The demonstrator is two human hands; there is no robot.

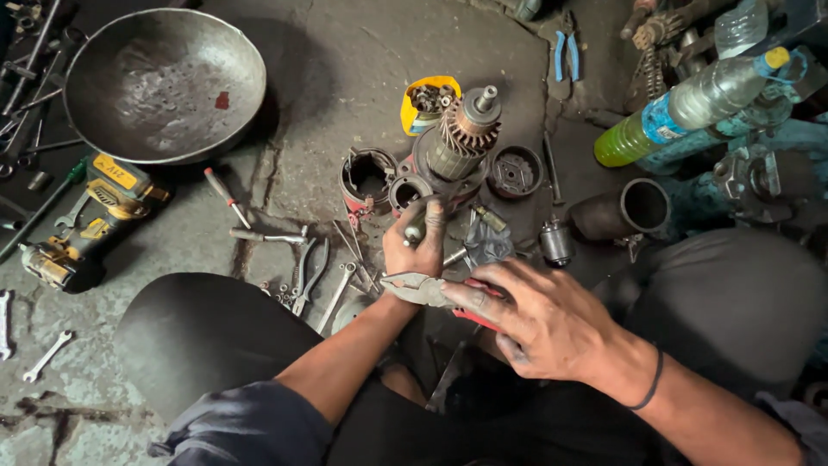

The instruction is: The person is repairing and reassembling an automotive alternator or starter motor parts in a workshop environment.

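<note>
Dim, uneven light falls from above onto the stone floor (345, 69); the metal bowl (164, 82) shows dull glare. Dark trousers lose all detail. Edges bend slightly; focus stays sharp.

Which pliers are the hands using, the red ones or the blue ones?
The red-handled pliers, held in the right hand beside the left hand. The blue-handled pliers lie untouched on the floor at the top.

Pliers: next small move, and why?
Probably close the pliers onto the lower end of the small metal part. The right hand holds their red handles with the nose at the left hand, which grips that part upright in its fist.
</note>
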